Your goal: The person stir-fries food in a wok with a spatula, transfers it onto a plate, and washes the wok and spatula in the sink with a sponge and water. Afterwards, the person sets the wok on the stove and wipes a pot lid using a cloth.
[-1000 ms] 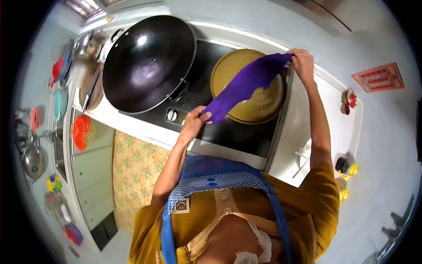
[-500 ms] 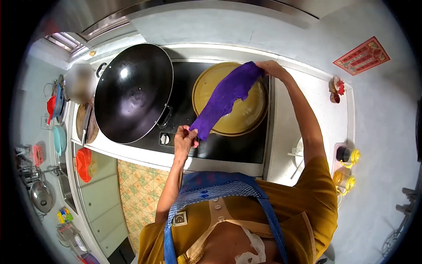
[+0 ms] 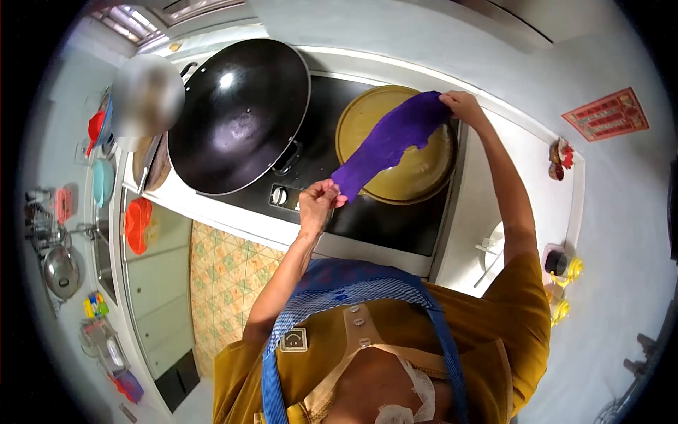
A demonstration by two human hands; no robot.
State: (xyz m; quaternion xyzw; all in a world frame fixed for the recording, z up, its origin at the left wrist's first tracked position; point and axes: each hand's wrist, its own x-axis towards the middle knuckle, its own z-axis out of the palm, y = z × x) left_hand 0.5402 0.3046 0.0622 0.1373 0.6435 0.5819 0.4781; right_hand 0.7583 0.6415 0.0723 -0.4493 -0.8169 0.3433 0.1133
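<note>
A long purple cloth with a ragged lower edge is stretched between my two hands. My left hand pinches its near end at the front of the black stove. At the far right end, my right hand grips the other corner, fingers closed. Beneath the cloth sits a round yellow-brown pan or lid on the stove's right side, partly covered by it. Whether the cloth touches that surface I cannot tell.
A large black wok stands on the left of the stove. A stove knob lies close to my left hand. Jars with yellow lids stand on the right, and a red basin is at the left.
The camera view has shifted, so the stove and wok appear farther right and higher. Both hands still hold the purple cloth stretched in much the same pose.
</note>
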